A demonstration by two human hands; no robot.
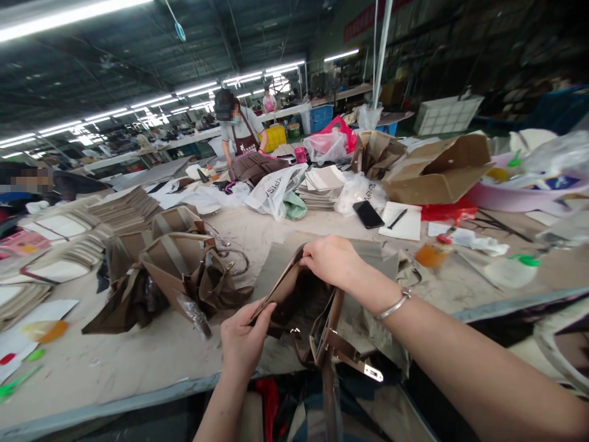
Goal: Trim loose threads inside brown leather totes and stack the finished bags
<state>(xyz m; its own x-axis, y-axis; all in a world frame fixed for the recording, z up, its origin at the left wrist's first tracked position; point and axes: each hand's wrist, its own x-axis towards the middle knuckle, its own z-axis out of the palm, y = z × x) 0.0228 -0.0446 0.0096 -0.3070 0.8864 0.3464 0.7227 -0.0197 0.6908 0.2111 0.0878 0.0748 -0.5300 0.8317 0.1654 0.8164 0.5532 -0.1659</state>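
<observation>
On the cream-coloured counter (138,368), several open brown bags with curved handles (177,252) stand left of the work, the closest just beside the left hand (243,341). Beyond them sit stacks of flat beige panels (124,209). Farther back lie a black smartphone (368,215) and a slim black pen (396,219) on a white sheet of paper (411,228); to the right are an amber bottle with a red top (431,255) and a translucent white bottle with a green cap (508,272). A person in a dark brown apron (246,141) leans over work in the background.

The brown handbag with silver-coloured metal fittings (329,319) is at the counter's near edge, its mouth spread and facing up. Its held upper edge runs from near left to far right, and a strap with a metal plate (372,372) points toward the lower right. The right forearm crosses in front of part of the counter.

The left fingers are closed in a pinch on the edge's near end, thumb on the inner side; the right hand (334,261) pinches its far end, fingers curled.
</observation>
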